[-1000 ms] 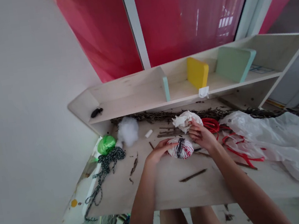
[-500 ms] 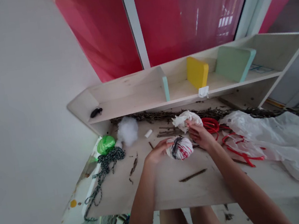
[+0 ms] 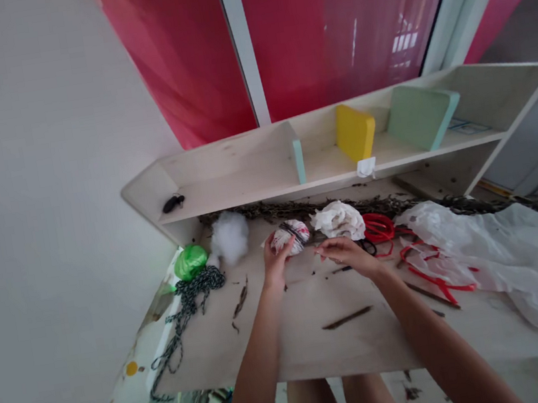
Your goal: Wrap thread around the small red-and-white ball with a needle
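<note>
A white ball wound with string, marked in red and black (image 3: 292, 236), is gripped in my left hand (image 3: 275, 262), raised a little over the table. Close to its right side is my right hand (image 3: 346, 252), its thumb and fingers pinched together. Whatever those fingertips hold, if anything, is too small to make out. Just behind the right hand lies a crumpled white paper or cloth (image 3: 339, 221). Beside that, to the right, are a coil of red cord (image 3: 379, 227) and a small black loop (image 3: 369, 246).
Left on the table are white fluff (image 3: 230, 237), a green bundle (image 3: 190, 262) and dark patterned cord (image 3: 196, 293). A clear plastic bag (image 3: 508, 246) covers the right side. Twigs (image 3: 348, 317) lie in front; a shelf unit (image 3: 237, 189) stands behind.
My left hand has lifted the wound ball up and to the left, turning it. My right hand has left the crumpled white piece and moved toward the ball.
</note>
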A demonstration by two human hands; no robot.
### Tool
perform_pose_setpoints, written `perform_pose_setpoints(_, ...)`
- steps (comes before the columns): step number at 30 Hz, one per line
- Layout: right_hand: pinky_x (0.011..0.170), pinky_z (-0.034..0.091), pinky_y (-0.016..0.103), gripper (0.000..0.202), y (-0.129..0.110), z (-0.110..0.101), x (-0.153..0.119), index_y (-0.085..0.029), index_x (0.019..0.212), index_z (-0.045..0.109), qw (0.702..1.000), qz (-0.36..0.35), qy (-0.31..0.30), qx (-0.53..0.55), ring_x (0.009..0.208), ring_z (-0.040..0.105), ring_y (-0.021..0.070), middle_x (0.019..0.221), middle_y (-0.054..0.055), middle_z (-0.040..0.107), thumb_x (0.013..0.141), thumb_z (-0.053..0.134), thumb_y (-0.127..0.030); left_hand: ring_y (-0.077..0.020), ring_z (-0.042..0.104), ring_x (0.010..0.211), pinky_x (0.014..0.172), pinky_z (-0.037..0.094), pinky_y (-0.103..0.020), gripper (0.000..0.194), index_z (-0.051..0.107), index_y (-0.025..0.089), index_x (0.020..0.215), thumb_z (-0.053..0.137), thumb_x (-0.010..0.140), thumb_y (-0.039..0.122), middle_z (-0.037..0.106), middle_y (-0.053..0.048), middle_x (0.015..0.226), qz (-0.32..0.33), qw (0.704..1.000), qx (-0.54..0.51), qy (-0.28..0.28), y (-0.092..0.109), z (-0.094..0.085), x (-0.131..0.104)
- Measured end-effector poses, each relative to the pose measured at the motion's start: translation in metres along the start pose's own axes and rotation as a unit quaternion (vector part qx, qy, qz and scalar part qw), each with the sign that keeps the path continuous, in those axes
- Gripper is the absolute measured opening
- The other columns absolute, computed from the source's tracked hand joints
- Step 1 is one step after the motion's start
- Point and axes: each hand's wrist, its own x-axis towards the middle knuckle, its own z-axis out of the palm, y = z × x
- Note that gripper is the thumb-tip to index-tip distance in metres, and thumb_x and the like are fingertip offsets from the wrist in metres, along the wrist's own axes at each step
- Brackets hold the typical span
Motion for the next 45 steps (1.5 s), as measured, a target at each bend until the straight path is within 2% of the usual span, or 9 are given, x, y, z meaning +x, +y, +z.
perform_pose_setpoints(5, 0.047, 0.022, 0.024, 0.039, -0.015, 0.004, -0.003, -0.015, 0.063, 0.064, 0.997, -0.035, 0.063, -0.027, 0.051, 0.034, 0.007, 0.058, -0.001, 0.053, 0.069, 0.07, -0.053, -0.0234, 0.063, 0.097, 0.065, 0.052, -0.027, 0.07, 0.055, 0.018, 0.118, 0.082, 0.057, 0.037, 0.065, -0.011, 0.113, 0.01, 0.991, 0.12, -0.05, 0.002, 0.004, -0.007)
perform_pose_setpoints(9, 0.047, 0.024, 0.023, 0.04, -0.014, 0.0, -0.002, -0.016, 0.062, 0.061, 0.997, -0.026, 0.073, 0.016, 0.05, 0.037, 0.0075, 0.056, -0.001, 0.053, 0.066, 0.071, -0.055, -0.0225, 0.062, 0.099, 0.078, 0.052, -0.03, 0.063, 0.06, 0.016, 0.11, 0.084, 0.054, 0.032, 0.067, -0.01, 0.107, 0.038, 0.976, 0.176, -0.124, 0.0, 0.004, -0.009)
perform_pose_setpoints(20, 0.039, 0.011, 0.021, 0.038, -0.004, -0.017, -0.001, -0.017, 0.07, 0.059, 0.98, 0.008, 0.096, 0.171, 0.04, 0.019, 0.0029, 0.049, -0.008, 0.038, 0.062, 0.076, -0.05, -0.0239, 0.062, 0.101, 0.084, 0.046, -0.03, 0.063, 0.067, 0.018, 0.111, 0.085, 0.052, 0.028, 0.068, -0.009, 0.11, -0.096, 0.939, 0.062, -0.324, 0.005, -0.007, -0.017)
perform_pose_setpoints(23, 0.042, 0.019, 0.02, 0.043, 0.004, -0.011, 0.005, -0.016, 0.064, 0.056, 0.989, 0.017, 0.109, 0.102, 0.044, 0.029, 0.0047, 0.051, -0.006, 0.043, 0.059, 0.075, -0.055, -0.0238, 0.064, 0.094, 0.08, 0.048, -0.031, 0.057, 0.068, 0.017, 0.106, 0.084, 0.053, 0.031, 0.069, -0.01, 0.106, -0.131, 0.94, -0.029, -0.313, 0.0, -0.015, -0.013)
perform_pose_setpoints(28, 0.045, 0.022, 0.022, 0.049, 0.012, 0.001, 0.012, -0.016, 0.059, 0.057, 0.994, -0.011, 0.104, -0.044, 0.048, 0.032, 0.0068, 0.05, -0.004, 0.046, 0.06, 0.068, -0.063, -0.0199, 0.064, 0.088, 0.074, 0.051, -0.033, 0.041, 0.065, 0.021, 0.097, 0.076, 0.063, 0.043, 0.069, -0.006, 0.101, -0.126, 0.96, -0.178, -0.177, -0.001, -0.019, -0.002)
perform_pose_setpoints(32, 0.046, 0.023, 0.024, 0.05, 0.008, 0.007, 0.01, -0.016, 0.062, 0.058, 0.992, -0.033, 0.091, -0.085, 0.048, 0.033, 0.0077, 0.049, -0.004, 0.044, 0.067, 0.062, -0.065, -0.0161, 0.062, 0.095, 0.078, 0.05, -0.027, 0.054, 0.058, 0.024, 0.114, 0.077, 0.064, 0.037, 0.066, -0.004, 0.112, -0.017, 0.981, -0.166, -0.098, 0.002, -0.006, 0.002)
perform_pose_setpoints(37, 0.048, 0.022, 0.024, 0.047, 0.0, 0.01, 0.003, -0.016, 0.063, 0.056, 0.995, -0.047, 0.046, -0.076, 0.051, 0.033, 0.0077, 0.052, -0.003, 0.044, 0.07, 0.063, -0.062, -0.0191, 0.061, 0.104, 0.093, 0.046, -0.032, 0.072, 0.054, 0.019, 0.121, 0.083, 0.056, 0.03, 0.063, -0.008, 0.117, 0.142, 0.99, 0.011, -0.017, -0.005, 0.003, 0.003)
perform_pose_setpoints(40, 0.046, 0.018, 0.023, 0.044, -0.003, 0.007, 0.0, -0.017, 0.066, 0.055, 0.999, -0.035, 0.02, -0.005, 0.048, 0.027, 0.0061, 0.052, -0.005, 0.039, 0.07, 0.066, -0.059, -0.0223, 0.06, 0.105, 0.094, 0.046, -0.035, 0.076, 0.056, 0.018, 0.122, 0.085, 0.052, 0.029, 0.062, -0.011, 0.12, 0.143, 0.98, 0.128, -0.047, -0.008, -0.001, 0.003)
perform_pose_setpoints(45, 0.042, 0.012, 0.023, 0.039, -0.004, -0.008, -0.001, -0.018, 0.072, 0.055, 0.989, -0.025, 0.057, 0.131, 0.045, 0.018, 0.0049, 0.051, -0.008, 0.032, 0.068, 0.072, -0.054, -0.0241, 0.061, 0.104, 0.093, 0.047, -0.036, 0.079, 0.058, 0.017, 0.122, 0.087, 0.049, 0.029, 0.065, -0.011, 0.114, 0.072, 0.961, 0.163, -0.21, -0.001, -0.005, -0.005)
